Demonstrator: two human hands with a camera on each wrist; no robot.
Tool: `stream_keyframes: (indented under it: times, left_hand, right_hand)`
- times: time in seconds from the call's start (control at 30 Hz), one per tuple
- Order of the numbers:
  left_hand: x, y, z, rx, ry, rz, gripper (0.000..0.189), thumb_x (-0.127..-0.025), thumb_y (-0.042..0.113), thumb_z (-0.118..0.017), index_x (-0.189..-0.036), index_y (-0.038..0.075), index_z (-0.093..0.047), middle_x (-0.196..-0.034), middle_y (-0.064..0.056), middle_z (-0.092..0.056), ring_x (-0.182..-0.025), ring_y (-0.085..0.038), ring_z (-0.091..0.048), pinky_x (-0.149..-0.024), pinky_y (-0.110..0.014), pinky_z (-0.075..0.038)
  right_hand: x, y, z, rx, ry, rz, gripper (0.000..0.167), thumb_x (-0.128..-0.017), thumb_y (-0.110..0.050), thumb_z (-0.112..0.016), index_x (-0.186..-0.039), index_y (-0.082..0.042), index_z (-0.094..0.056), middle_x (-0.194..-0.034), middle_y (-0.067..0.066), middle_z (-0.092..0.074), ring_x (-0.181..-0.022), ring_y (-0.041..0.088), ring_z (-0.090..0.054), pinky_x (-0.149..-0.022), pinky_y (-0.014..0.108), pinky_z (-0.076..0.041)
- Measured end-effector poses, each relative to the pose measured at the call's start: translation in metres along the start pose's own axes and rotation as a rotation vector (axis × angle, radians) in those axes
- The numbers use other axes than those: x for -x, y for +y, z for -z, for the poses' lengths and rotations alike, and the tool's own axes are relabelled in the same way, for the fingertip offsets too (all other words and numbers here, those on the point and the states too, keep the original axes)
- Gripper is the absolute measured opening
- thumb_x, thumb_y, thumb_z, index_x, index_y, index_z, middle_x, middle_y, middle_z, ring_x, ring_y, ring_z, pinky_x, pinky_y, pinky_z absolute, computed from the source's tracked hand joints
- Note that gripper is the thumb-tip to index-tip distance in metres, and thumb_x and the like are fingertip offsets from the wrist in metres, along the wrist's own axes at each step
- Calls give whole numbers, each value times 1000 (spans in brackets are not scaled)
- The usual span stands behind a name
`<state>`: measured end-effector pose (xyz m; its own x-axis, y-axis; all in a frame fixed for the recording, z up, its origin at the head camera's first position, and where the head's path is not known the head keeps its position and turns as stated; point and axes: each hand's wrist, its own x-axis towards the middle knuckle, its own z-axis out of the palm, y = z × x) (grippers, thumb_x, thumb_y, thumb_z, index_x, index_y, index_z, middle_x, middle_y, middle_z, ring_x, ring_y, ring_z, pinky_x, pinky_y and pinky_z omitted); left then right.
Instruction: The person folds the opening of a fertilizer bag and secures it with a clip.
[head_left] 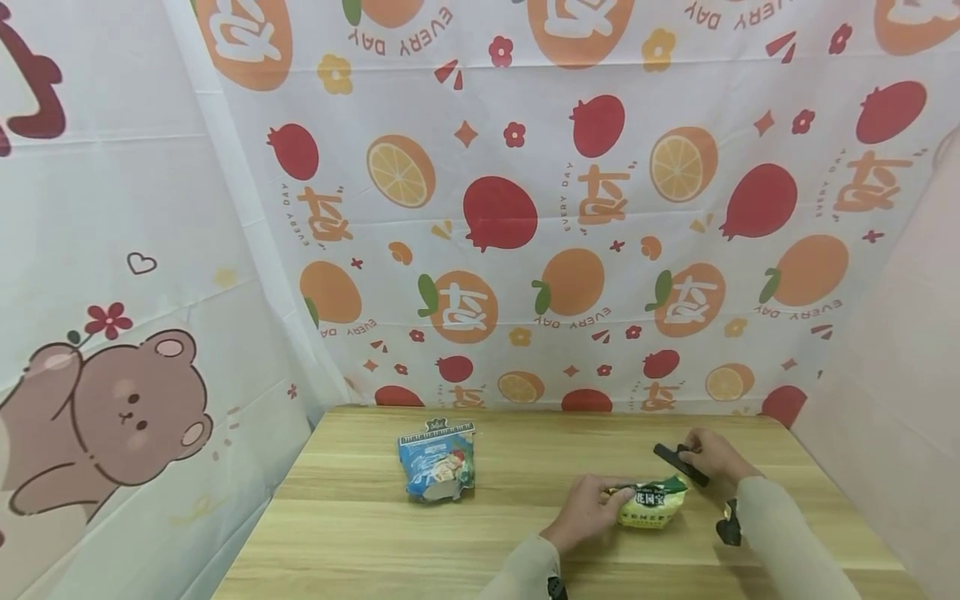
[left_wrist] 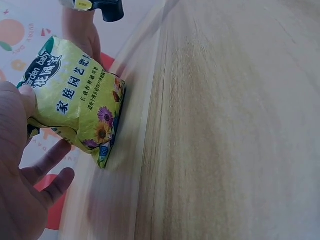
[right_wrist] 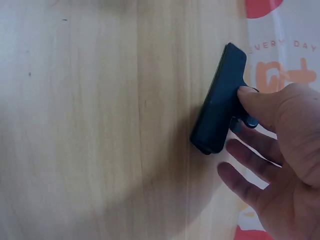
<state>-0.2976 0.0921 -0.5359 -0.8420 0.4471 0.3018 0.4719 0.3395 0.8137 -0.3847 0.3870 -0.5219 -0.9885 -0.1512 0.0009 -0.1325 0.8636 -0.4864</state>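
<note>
My left hand (head_left: 592,510) grips a yellow-green fertilizer bag (head_left: 649,505) by one end, thumb over its printed face. In the left wrist view the bag (left_wrist: 75,95) shows flowers near one corner, and the lower fingers spread away from it. My right hand (head_left: 716,457) pinches a black bar-shaped clip (head_left: 681,465) by the small tabs on its back, just beyond the bag. The right wrist view shows the clip (right_wrist: 220,102) with its long bar tilted, thumb on the tab and the other fingers loosely bent below.
A blue printed bag (head_left: 437,462) with a patterned top edge lies on the left of the wooden table (head_left: 345,533). A fruit-print curtain (head_left: 495,117) hangs behind the table's back edge. Pale cloth walls stand at both sides.
</note>
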Motion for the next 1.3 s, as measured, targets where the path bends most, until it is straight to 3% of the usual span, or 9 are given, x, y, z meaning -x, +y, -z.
stream_keyframes:
  times: [0.1,0.2,0.33,0.43,0.6,0.73,0.9,1.1,1.3]
  left_hand:
    - [1,-1,0,-5,7,2,25,-101,27,-63,-119,16,-76,-120,0,-76,-110,-8,-70,-87,-20,-56]
    - [1,-1,0,-12,12,5,24,-101,28,-63,-119,17,-76,-120,1,-76,-110,-8,-71,-87,-22,-57]
    - [2,1,0,-11,10,-1,24,-100,27,-64,-120,18,-75,-121,2,-75,-112,-10,-70,-90,-27,-58]
    - [3,2,1,2,3,-14,24,-100,25,-63,-120,17,-75,-122,1,-75,-114,-11,-70,-92,-30,-58]
    - [4,2,1,34,-5,-19,25,-101,25,-61,-122,18,-74,-124,-1,-74,-116,-13,-69,-93,-32,-58]
    - [4,2,1,37,-5,-21,26,-101,25,-61,-122,19,-74,-124,-1,-74,-116,-13,-69,-93,-33,-58]
    - [5,2,0,41,-7,-22,26,-101,25,-60,-122,19,-74,-124,-1,-74,-116,-12,-68,-91,-32,-58]
    - [5,1,1,57,-13,3,26,-101,24,-61,-123,19,-73,-125,1,-73,-117,-13,-68,-90,-31,-59]
    - [5,1,0,71,-9,14,26,-100,24,-61,-123,20,-73,-125,1,-74,-116,-12,-68,-90,-30,-59]
  right_hand:
    - [3,-1,4,-34,-4,-7,16,-93,-9,-68,-96,1,-56,-94,16,-61,-87,26,-58,-74,40,-51]
    - [5,-1,8,-56,-16,-18,28,-92,-10,-69,-108,10,-57,-103,27,-65,-95,37,-64,-80,48,-55]
    - [11,-2,13,-111,-44,-46,35,-90,-9,-70,-112,16,-59,-97,25,-67,-82,31,-65,-70,41,-56]
    - [15,-1,15,-149,-74,-51,26,-89,-8,-70,-102,14,-65,-78,10,-65,-66,15,-57,-60,29,-48]
    - [18,2,18,-210,-114,-96,16,-92,-11,-68,-87,3,-65,-59,-4,-52,-54,8,-46,-55,24,-41]
    - [22,-1,22,-223,-105,-176,33,-91,-12,-71,-64,-12,-52,-52,-8,-41,-50,6,-40,-52,21,-39]
    - [27,-6,30,-184,-99,-225,45,-85,-12,-76,-52,-18,-45,-48,-11,-37,-47,4,-37,-51,21,-40]
    - [27,-12,40,-84,-67,-124,48,-81,-13,-77,-52,-20,-40,-48,-12,-33,-48,5,-32,-51,22,-31]
    - [23,-29,51,-118,-23,29,50,-74,-5,-78,-55,-19,-35,-53,-10,-25,-52,7,-22,-50,22,-23]
